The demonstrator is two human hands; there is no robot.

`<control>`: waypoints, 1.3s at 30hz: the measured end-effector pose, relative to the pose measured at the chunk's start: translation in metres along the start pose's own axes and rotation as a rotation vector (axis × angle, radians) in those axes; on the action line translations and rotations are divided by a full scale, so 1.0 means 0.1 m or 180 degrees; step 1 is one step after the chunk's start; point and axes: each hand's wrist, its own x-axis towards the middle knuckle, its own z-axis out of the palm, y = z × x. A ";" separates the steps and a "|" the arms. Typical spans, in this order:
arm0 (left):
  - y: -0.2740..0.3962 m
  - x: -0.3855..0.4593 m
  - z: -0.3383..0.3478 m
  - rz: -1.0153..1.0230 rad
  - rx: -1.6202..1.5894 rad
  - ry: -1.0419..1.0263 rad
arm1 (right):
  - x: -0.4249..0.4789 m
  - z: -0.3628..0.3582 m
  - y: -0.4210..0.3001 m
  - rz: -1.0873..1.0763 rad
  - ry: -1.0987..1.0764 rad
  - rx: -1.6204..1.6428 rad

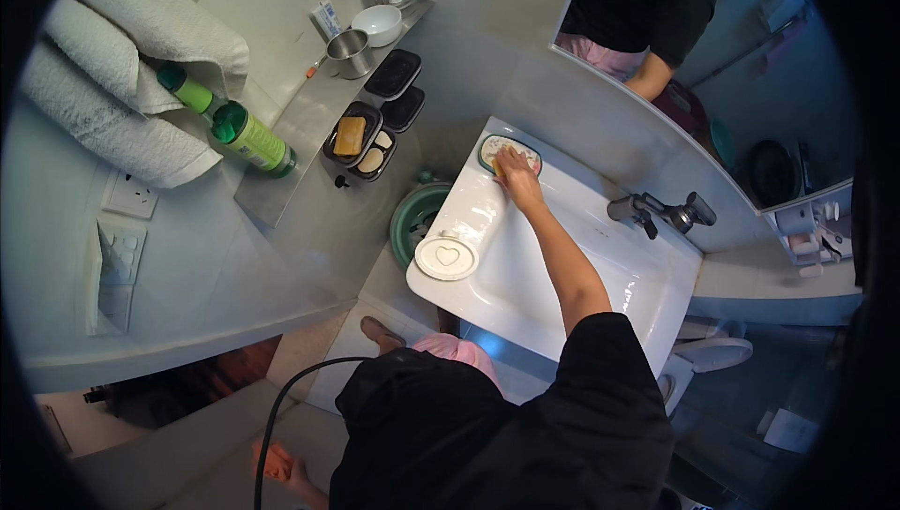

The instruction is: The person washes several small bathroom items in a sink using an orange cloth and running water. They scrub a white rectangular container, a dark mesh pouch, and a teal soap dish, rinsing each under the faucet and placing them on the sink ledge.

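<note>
My right hand (519, 179) reaches to the sink's far left corner. Its fingers are around a yellow block (498, 166), soap or sponge, partly hidden by them, on a floral oval dish (491, 148) with a green rim. Down at the lower left, my left hand (301, 475) holds a crumpled orange cloth (279, 461) away from the sink. The white washbasin (485, 211) carries a white oval lidded box (446, 257) with a heart on top, at its near left corner. A dark metal faucet (640, 212) stands at the basin's back edge.
Left of the basin is a green bucket (402, 223). Black soap trays (331, 146) hang beside a metal shelf (281, 193) bearing green bottles (256, 142), a steel cup (351, 54) and a white bowl (380, 23). White towels (119, 109) hang left; a mirror (759, 116) is behind the faucet.
</note>
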 end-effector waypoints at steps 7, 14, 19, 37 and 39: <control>0.07 -0.11 -0.20 -0.0046 -0.0174 0.0094 | -0.02 0.09 0.06 -0.0021 0.0066 -0.0237; 0.02 -0.11 -0.22 -0.0147 -0.0478 -0.0073 | 0.30 -0.07 -0.17 -0.0073 0.0948 0.0014; -0.01 -0.09 -0.16 -0.0309 -0.0759 -0.0224 | 1.24 -0.40 -0.91 -0.1197 0.1625 0.0322; 0.10 -0.08 -0.10 -0.1439 -0.1839 -0.0586 | 2.19 -0.17 -1.20 -0.1227 0.1023 0.0447; -0.22 -0.42 0.68 -0.0478 0.0029 -0.0509 | 1.98 -0.26 -0.97 -0.0876 0.1082 0.0957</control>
